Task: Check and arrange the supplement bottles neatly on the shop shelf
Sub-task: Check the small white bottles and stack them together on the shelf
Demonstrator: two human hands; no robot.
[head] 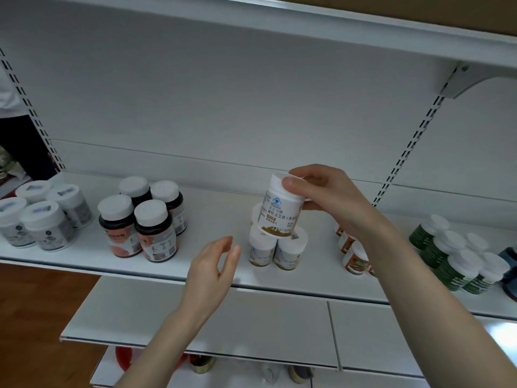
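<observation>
My right hand (327, 194) grips a white bottle with a gold band (279, 211) by its cap end, held tilted just above a small cluster of matching white bottles (275, 252) standing on the white shelf (212, 219). My left hand (215, 264) hovers in front of the shelf edge, left of that cluster, fingers relaxed and holding nothing. Dark bottles with white caps and orange labels (140, 222) stand in a group to the left.
Grey-labelled white bottles (42, 219) sit at the shelf's far left. Orange-labelled small bottles (354, 254) stand behind my right forearm, green bottles (458, 259) further right. An upper shelf (335, 26) overhangs; a lower shelf (223, 326) juts out below.
</observation>
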